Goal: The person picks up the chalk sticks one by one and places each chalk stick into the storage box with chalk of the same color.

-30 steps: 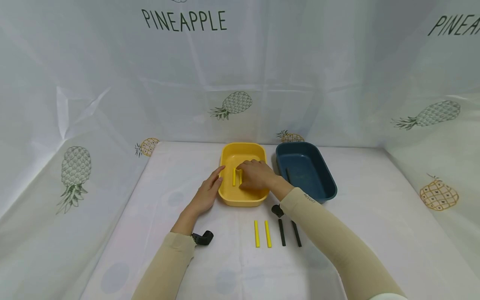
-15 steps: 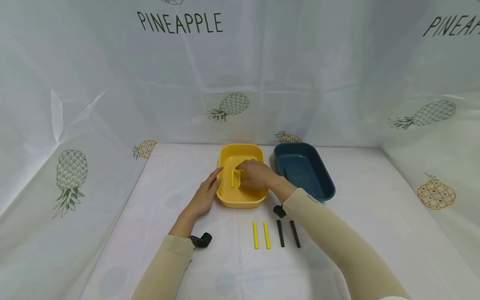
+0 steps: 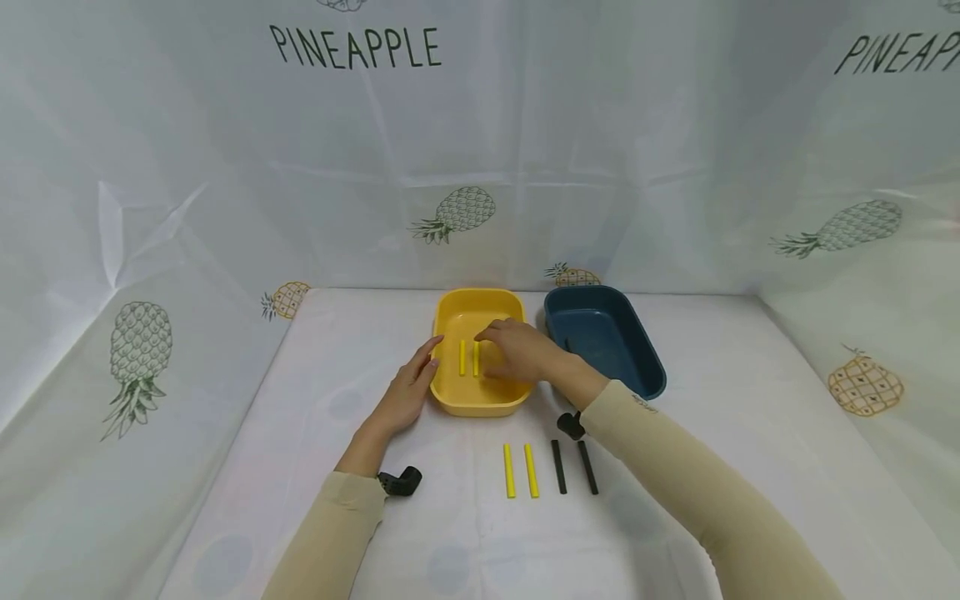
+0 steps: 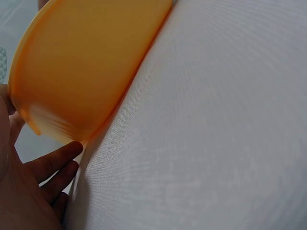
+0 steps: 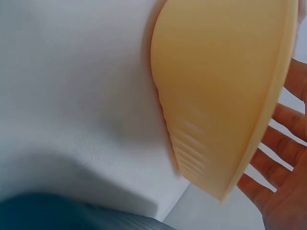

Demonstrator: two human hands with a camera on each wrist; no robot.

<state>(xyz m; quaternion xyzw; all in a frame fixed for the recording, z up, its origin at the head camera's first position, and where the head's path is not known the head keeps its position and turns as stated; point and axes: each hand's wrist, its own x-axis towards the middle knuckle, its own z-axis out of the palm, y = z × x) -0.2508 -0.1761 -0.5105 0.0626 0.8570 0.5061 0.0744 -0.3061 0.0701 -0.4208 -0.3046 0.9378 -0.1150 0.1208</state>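
In the head view, my right hand (image 3: 521, 350) hovers inside the yellow bin (image 3: 472, 410), just right of two upright-lying yellow sticks (image 3: 462, 357). Its fingers are parted and spread in the right wrist view, with nothing seen between them. My left hand (image 3: 406, 393) rests against the left side of that bin, fingers fairly straight; the left wrist view shows fingertips (image 4: 73, 149) at its outer wall. On the table in front lie two more yellow sticks (image 3: 509, 471) and two black sticks (image 3: 559, 467). Part of the yellow bin's floor is hidden under my right hand.
A dark blue bin (image 3: 651, 367) stands right of the yellow one; my right forearm crosses its near left side, and a black stick (image 3: 567, 344) shows partly inside. White pineapple-print cloth (image 3: 667, 208) rises behind and at both sides of the table.
My right hand has loosened from the right-hand yellow stick in the bin and drawn slightly right, its fingers opening. That stick stays beside the other one. My left hand keeps its place.
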